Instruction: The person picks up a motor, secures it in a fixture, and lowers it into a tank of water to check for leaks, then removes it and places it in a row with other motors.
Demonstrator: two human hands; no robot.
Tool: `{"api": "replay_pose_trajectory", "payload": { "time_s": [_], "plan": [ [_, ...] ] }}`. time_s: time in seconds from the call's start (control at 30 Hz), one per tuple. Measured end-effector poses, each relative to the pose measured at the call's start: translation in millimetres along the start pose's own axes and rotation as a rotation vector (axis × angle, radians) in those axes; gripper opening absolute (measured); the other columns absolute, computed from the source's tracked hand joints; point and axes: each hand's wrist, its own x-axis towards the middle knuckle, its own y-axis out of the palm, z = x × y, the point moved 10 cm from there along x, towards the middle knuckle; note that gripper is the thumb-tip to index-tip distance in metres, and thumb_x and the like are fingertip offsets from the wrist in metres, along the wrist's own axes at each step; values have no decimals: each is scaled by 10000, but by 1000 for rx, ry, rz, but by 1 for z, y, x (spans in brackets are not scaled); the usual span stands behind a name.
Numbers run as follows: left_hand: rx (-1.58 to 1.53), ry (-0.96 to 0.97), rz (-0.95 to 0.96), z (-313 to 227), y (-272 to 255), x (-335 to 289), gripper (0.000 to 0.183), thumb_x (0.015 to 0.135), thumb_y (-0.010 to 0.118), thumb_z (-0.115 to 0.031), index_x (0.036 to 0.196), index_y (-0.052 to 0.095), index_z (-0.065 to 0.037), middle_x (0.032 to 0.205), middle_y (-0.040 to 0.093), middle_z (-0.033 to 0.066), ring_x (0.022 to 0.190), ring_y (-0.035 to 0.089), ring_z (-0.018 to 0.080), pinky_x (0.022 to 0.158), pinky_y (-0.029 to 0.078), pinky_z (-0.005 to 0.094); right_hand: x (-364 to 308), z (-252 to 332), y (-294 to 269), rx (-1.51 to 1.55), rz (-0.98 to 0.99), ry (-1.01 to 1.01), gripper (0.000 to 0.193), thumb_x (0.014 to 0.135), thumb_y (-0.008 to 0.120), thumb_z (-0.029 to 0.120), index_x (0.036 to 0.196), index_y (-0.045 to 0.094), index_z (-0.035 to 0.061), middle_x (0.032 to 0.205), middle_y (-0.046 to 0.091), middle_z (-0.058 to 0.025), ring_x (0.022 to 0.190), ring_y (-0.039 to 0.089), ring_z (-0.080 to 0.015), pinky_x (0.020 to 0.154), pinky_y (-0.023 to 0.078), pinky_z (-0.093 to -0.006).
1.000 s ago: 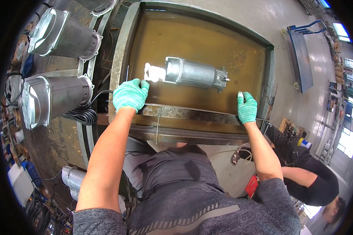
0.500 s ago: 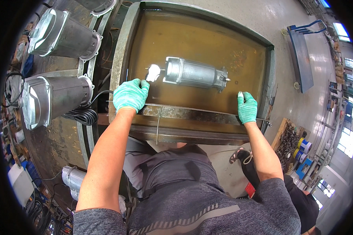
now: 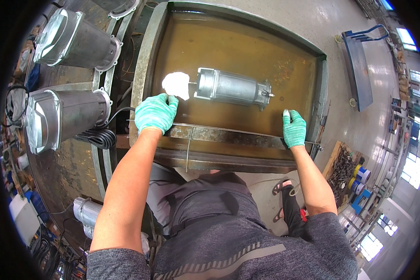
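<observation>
A silver motor [image 3: 233,87] with a ribbed metal housing lies sideways in brown water inside a metal tank [image 3: 147,60]. Beside its left end a bright white patch [image 3: 176,85], apparently froth, covers the surface; its detail is washed out. A long metal bar [image 3: 224,136] spans the near part of the tank. In a green glove, my left hand [image 3: 155,113] closes on the bar's left end, just below the white patch. Likewise gloved, my right hand [image 3: 294,129] grips its right end, the thumb side up. Both palms are hidden.
More grey motors [image 3: 65,116] stand on the bench at left, next to a coiled black cable [image 3: 98,138]. A blue trolley [image 3: 359,70] is on the floor at far right. Another person's leg [image 3: 291,210] shows at lower right, near a box of small metal parts [image 3: 341,163].
The white patch has grown larger and spread to the left. The other person's leg and foot have shifted. My hands, the bar and the motor look unmoved.
</observation>
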Motion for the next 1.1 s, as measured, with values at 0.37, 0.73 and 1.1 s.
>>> {"api": "replay_pose_trajectory", "payload": {
  "time_s": [0.37, 0.73, 1.1],
  "plan": [
    [28, -2, 28, 1, 2, 2, 448, 1011, 479, -477, 955, 754, -128, 952, 744, 170, 938, 697, 394, 844, 545, 492, 0, -1, 0, -10, 1, 5, 297, 995, 644, 310, 957, 710, 23, 891, 690, -236, 803, 663, -435, 732, 524, -465],
    [43, -9, 42, 1, 3, 2, 458, 1004, 477, -488, 989, 767, -134, 980, 749, 166, 948, 701, 386, 852, 549, 483, 0, -1, 0, -5, 9, 24, 297, 997, 645, 314, 942, 701, 28, 850, 676, -230, 755, 645, -425, 708, 514, -464],
    [47, -12, 44, 0, 2, 2, 455, 1006, 471, -479, 972, 758, -128, 979, 746, 170, 954, 699, 387, 859, 548, 487, 1, 0, 0, -11, 3, 11, 291, 997, 646, 307, 930, 700, 29, 844, 674, -226, 753, 641, -432, 701, 513, -470]
  ]
}}
